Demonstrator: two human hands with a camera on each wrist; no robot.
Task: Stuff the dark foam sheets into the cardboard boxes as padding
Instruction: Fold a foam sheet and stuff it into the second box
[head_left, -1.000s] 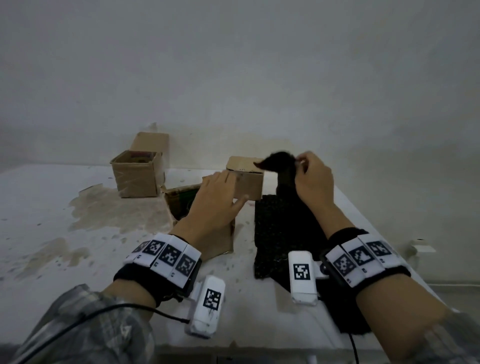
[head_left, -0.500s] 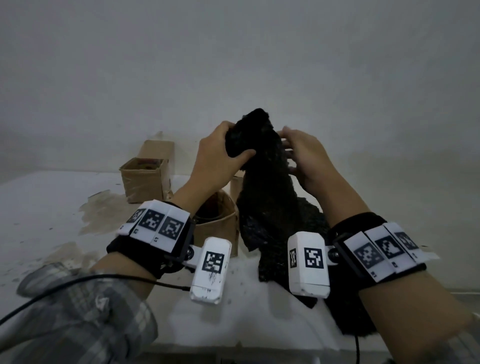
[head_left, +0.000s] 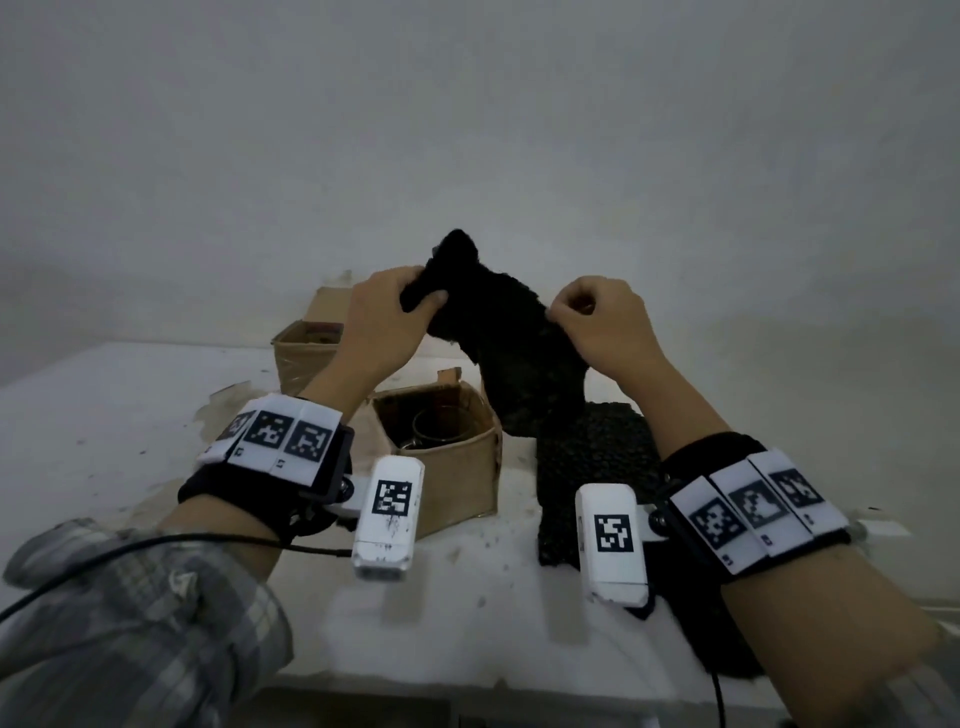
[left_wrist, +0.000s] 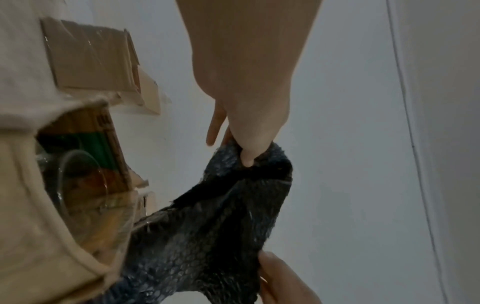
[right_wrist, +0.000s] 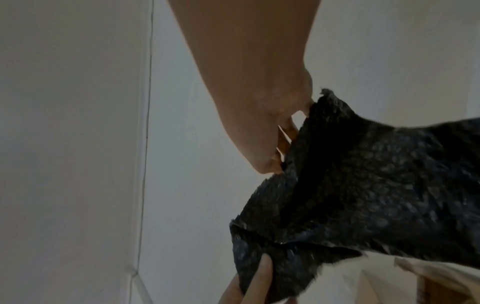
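Both hands hold one dark foam sheet (head_left: 511, 343) up in the air above the table. My left hand (head_left: 410, 306) grips its bunched top left corner (left_wrist: 249, 164), thumb over the foam. My right hand (head_left: 571, 312) pinches the sheet's right edge (right_wrist: 306, 115). The sheet (left_wrist: 207, 236) hangs down behind and right of an open cardboard box (head_left: 452, 462), which holds a clear glass container (head_left: 441, 426). More dark foam sheets (head_left: 592, 457) lie stacked flat on the table under my right forearm.
A second open cardboard box (head_left: 306, 353) stands further back on the left, its flap up against the wall. The white table (head_left: 104, 415) is stained and flecked with dark crumbs. A plain wall rises close behind.
The right hand lifted a sheet off the stack, the left hand left the box and took its top. The hands have since drawn apart, spreading the sheet wider.
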